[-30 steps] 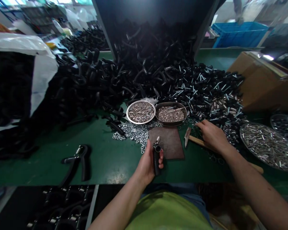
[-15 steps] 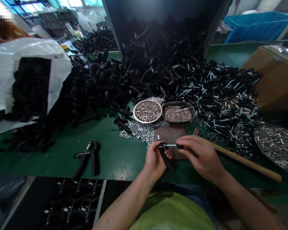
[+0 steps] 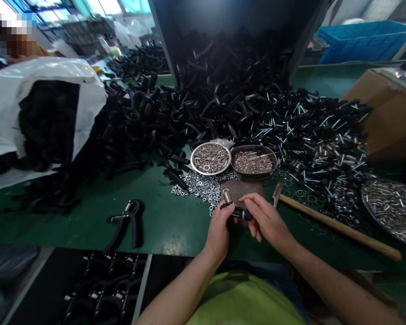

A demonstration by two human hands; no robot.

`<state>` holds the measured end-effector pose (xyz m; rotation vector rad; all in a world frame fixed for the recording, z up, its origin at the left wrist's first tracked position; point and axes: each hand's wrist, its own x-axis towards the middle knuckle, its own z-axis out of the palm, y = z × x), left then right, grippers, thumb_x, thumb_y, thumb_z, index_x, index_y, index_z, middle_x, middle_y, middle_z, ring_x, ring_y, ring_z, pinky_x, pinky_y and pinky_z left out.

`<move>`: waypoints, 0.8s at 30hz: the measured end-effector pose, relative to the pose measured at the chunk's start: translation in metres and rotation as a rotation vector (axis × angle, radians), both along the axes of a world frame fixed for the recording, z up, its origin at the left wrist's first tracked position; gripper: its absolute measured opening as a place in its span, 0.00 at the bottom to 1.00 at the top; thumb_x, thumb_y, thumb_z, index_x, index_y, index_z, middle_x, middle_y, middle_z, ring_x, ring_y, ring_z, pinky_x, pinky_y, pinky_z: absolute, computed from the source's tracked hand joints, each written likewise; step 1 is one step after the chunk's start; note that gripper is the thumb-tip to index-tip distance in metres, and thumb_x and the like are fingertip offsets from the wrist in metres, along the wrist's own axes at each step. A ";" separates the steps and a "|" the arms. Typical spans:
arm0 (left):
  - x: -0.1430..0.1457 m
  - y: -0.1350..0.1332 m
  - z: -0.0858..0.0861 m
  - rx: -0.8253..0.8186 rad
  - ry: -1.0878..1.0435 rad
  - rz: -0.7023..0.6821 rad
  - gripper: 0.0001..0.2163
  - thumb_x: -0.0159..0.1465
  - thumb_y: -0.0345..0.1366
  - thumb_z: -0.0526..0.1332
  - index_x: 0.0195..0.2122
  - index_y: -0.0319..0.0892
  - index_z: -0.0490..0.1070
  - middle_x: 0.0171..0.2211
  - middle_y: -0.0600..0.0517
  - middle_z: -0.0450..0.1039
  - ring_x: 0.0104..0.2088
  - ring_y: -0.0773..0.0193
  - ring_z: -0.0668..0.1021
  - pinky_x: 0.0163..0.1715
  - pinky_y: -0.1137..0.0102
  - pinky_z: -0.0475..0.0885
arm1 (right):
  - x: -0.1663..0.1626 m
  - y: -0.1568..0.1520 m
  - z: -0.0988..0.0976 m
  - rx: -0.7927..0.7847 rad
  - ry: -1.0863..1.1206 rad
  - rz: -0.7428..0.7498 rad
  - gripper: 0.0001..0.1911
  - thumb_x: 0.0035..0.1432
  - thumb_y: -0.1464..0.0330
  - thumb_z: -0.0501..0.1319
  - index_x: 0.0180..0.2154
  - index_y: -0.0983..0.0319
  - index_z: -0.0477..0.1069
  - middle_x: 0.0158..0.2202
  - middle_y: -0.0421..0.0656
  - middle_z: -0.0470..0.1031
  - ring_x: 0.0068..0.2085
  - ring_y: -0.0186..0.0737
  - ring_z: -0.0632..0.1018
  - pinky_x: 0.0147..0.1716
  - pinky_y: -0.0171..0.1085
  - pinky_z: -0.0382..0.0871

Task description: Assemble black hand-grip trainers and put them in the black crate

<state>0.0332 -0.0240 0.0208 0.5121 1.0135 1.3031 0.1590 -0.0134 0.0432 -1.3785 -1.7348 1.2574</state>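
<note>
My left hand (image 3: 218,230) is closed around a black hand-grip handle (image 3: 237,212), with a coil spring (image 3: 227,196) standing up from it. At the handle's right end sits the black knob (image 3: 247,215) of a screw, and its shank no longer shows. Fingers of my right hand (image 3: 269,223) are bent about this knob, the upper ones reaching over toward the spring. Below both hands lies a brown metal plate (image 3: 257,186). An assembled hand grip (image 3: 131,221) rests on the green table to the left.
Loose nuts (image 3: 203,186) lie beyond my hands. Behind them stand a round bowl (image 3: 192,163) and an oval tin (image 3: 235,172) of small metal parts. A hammer (image 3: 338,225) lies at right, near knobbed screws (image 3: 301,131). Black handles (image 3: 138,122) pile up behind; a carton (image 3: 392,113) stands right.
The screw's bare shank, visible between my hands before, has gone into the handle. My right hand has moved left, against the handle's end. The view has shifted slightly.
</note>
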 end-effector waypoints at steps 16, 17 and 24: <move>-0.005 0.004 0.001 0.012 0.107 0.027 0.08 0.58 0.40 0.57 0.27 0.41 0.65 0.24 0.56 0.63 0.26 0.68 0.66 0.30 0.73 0.63 | -0.003 0.005 0.000 -0.009 0.031 0.053 0.18 0.64 0.58 0.44 0.47 0.60 0.64 0.25 0.41 0.74 0.26 0.39 0.75 0.25 0.38 0.70; -0.006 0.004 0.001 0.019 0.109 0.014 0.09 0.59 0.40 0.57 0.27 0.41 0.65 0.24 0.56 0.63 0.26 0.68 0.66 0.30 0.73 0.63 | -0.002 0.004 0.001 -0.072 0.043 0.044 0.20 0.65 0.58 0.42 0.48 0.60 0.63 0.23 0.39 0.72 0.22 0.37 0.73 0.22 0.37 0.69; -0.013 0.006 0.005 0.066 0.244 -0.016 0.08 0.60 0.40 0.56 0.30 0.41 0.66 0.27 0.54 0.66 0.29 0.66 0.68 0.31 0.72 0.63 | -0.010 0.006 0.000 -0.106 0.262 -0.082 0.15 0.58 0.58 0.54 0.43 0.58 0.66 0.28 0.40 0.71 0.26 0.35 0.72 0.24 0.35 0.67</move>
